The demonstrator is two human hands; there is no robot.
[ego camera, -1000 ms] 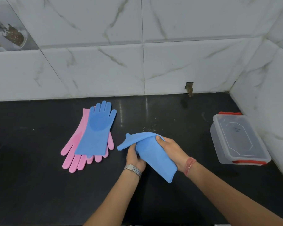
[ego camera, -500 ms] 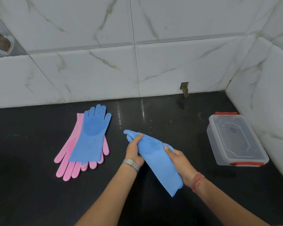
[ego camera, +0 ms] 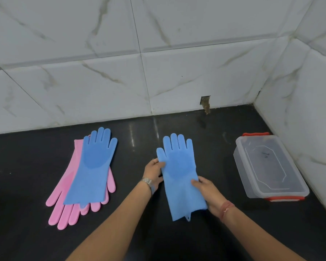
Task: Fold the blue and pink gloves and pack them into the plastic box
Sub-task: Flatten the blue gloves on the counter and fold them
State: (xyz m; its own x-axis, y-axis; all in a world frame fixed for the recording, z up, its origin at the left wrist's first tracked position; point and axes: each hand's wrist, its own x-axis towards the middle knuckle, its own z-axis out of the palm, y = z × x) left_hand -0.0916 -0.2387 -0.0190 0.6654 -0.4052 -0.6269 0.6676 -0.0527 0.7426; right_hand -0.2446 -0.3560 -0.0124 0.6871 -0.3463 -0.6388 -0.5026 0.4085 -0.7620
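Note:
A blue glove (ego camera: 179, 172) lies spread flat on the black counter (ego camera: 26, 166), fingers pointing to the wall. My left hand (ego camera: 153, 171) pinches its left edge near the thumb. My right hand (ego camera: 205, 191) grips its right edge lower down, towards the cuff. To the left, a second blue glove (ego camera: 93, 168) lies on top of pink gloves (ego camera: 64, 206) whose fingers point towards me. The clear plastic box (ego camera: 267, 166) with red clips stands at the right, its lid on.
White marble-tiled walls close the counter at the back and on the right, just behind the box. A small hole in the wall (ego camera: 205, 102) sits above the counter's back edge.
The glove was bunched and held up between both hands; now it is unfolded and laid flat on the counter, with each hand at one of its edges.

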